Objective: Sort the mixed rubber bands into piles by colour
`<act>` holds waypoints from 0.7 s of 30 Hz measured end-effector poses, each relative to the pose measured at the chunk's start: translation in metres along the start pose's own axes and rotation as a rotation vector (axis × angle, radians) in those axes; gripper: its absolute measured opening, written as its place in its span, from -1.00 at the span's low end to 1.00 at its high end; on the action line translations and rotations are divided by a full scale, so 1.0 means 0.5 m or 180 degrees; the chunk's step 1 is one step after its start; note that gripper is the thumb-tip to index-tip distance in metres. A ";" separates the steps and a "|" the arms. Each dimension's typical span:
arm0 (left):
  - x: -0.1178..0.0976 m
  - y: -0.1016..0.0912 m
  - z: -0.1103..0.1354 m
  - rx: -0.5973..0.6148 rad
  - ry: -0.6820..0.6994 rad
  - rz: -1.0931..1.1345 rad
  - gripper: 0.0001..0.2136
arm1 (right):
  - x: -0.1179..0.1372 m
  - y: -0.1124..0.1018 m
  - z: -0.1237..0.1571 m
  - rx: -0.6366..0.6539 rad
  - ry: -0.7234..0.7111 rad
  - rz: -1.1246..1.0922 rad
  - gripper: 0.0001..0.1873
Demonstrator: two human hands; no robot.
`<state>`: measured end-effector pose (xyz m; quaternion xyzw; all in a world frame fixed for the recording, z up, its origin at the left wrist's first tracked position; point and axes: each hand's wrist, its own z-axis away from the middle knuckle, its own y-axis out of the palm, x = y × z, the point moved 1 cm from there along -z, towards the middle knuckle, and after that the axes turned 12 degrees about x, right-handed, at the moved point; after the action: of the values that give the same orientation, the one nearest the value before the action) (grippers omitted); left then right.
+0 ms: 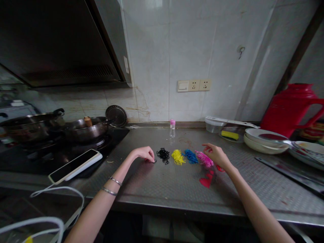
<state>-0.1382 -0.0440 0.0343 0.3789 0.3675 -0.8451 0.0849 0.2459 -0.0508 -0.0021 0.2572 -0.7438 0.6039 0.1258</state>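
Note:
My left hand [146, 154] is closed in a pinch just left of a pile of small black rubber bands [163, 155]. A small dark band [155, 161] shows at its fingertips, low over the steel counter. To the right lie piles of yellow rubber bands [178, 157], blue rubber bands [191, 156] and pink rubber bands [204, 159]. My right hand [215, 156] hovers beside the pink pile, index finger stretched out and the other fingers loosely bent, with nothing visible in it. Red bands [219, 168] show partly under this hand. A red heart-shaped piece [206, 182] lies in front.
A small clear bottle with a pink cap [172, 128] stands near the wall. At left are a phone-like device [76, 165] with a white cable, and pans [86, 130] on the stove. Bowls [263, 143], a yellow sponge [230, 135] and a red thermos [286, 111] are at right.

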 end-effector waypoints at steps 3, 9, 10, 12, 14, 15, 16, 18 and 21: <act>0.007 0.017 -0.014 -0.0203 -0.0005 -0.0059 -0.85 | 0.005 -0.003 0.005 -0.0048 0.0024 0.0043 -0.63; 0.000 0.024 -0.026 -0.0459 0.0140 -0.0221 -0.91 | -0.001 -0.016 0.009 -0.0261 0.0040 -0.0068 -0.64; -0.003 0.023 -0.028 -0.0489 0.0136 -0.0261 -0.92 | -0.002 -0.019 0.009 -0.0301 0.0070 -0.0103 -0.64; -0.009 0.019 -0.032 -0.0591 0.0115 -0.0361 -0.92 | -0.003 -0.023 0.010 -0.0383 0.0155 -0.0150 -0.64; -0.013 0.012 -0.038 -0.0761 0.0101 -0.0443 -0.91 | -0.003 -0.025 0.011 -0.0448 0.0224 -0.0177 -0.65; -0.014 0.008 -0.043 -0.0875 0.0089 -0.0461 -0.90 | -0.003 -0.026 0.011 -0.0476 0.0243 -0.0187 -0.65; -0.015 0.004 -0.047 -0.1005 0.0069 -0.0472 -0.89 | -0.003 -0.027 0.012 -0.0507 0.0255 -0.0193 -0.65; -0.016 -0.002 -0.057 -0.1227 0.0016 -0.0472 -0.88 | -0.002 -0.029 0.014 -0.0569 0.0265 -0.0201 -0.64; -0.018 -0.006 -0.067 -0.1344 -0.0047 -0.0442 -0.87 | 0.002 -0.034 0.019 -0.0694 0.0317 -0.0172 -0.63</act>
<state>-0.1135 -0.0201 0.0274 0.3203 0.5609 -0.7559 0.1066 0.2554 -0.0626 0.0103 0.2317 -0.7907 0.5279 0.2060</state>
